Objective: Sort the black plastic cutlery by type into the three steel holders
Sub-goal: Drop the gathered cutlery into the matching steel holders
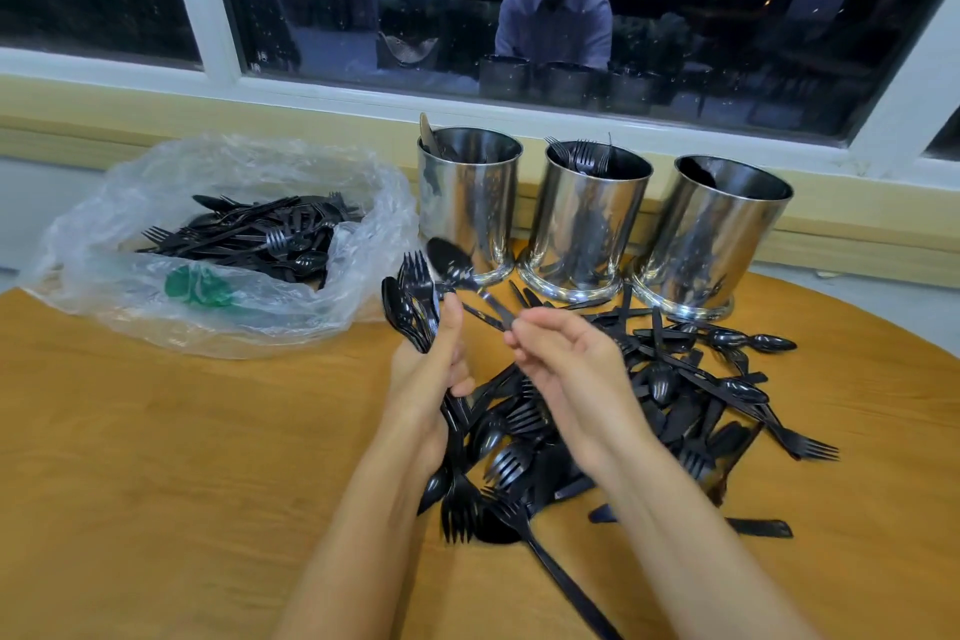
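Observation:
My left hand (428, 369) grips a bundle of black forks and spoons (410, 301), their heads fanning up and left. My right hand (563, 364) pinches the handle of a black spoon (452, 265), whose bowl points toward the left steel holder (470, 203). That holder has a knife tip showing at its rim. The middle holder (592, 218) holds forks. The right holder (722, 234) shows a dark piece inside that I cannot identify. A loose pile of black cutlery (670, 395) lies on the table under and right of my hands.
A clear plastic bag (130, 203) with more black cutlery and a green patch lies at the left on the round wooden table (182, 457). A window and sill run close behind the holders. A long fork (550, 561) lies near the front edge.

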Motion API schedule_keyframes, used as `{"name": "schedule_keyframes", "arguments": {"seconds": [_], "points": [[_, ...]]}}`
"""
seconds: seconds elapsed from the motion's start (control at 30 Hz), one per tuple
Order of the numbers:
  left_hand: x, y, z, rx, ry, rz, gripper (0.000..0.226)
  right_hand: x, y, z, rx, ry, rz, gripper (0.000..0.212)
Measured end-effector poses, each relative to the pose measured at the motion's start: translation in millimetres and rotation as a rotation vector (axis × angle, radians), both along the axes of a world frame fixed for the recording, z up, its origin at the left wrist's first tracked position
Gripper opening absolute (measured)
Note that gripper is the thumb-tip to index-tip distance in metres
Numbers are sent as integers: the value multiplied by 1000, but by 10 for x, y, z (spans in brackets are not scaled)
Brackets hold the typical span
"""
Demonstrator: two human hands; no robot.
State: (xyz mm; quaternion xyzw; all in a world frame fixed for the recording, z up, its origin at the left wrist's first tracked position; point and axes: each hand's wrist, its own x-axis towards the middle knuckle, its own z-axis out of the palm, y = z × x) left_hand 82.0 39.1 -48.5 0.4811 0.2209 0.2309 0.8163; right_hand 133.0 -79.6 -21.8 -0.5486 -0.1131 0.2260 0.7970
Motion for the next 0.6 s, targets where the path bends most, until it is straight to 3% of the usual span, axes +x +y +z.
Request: {"name": "schedule_keyframes", "arguments": {"seconds": [0.2, 0.33, 0.47, 0.6], "points": [[-22, -46, -1, 81, 73, 7, 54, -256, 146, -129, -220, -192, 1, 10], [32, -19, -47, -10, 80, 96, 53, -318, 152, -170, -380, -348, -1, 10], [13, -49, -17, 19, 56, 73, 77, -372, 154, -179, -265, -315, -126, 9], [-26, -59, 11, 77, -37, -10, 55, -368, 154, -161, -74, -172, -223, 8]]}}
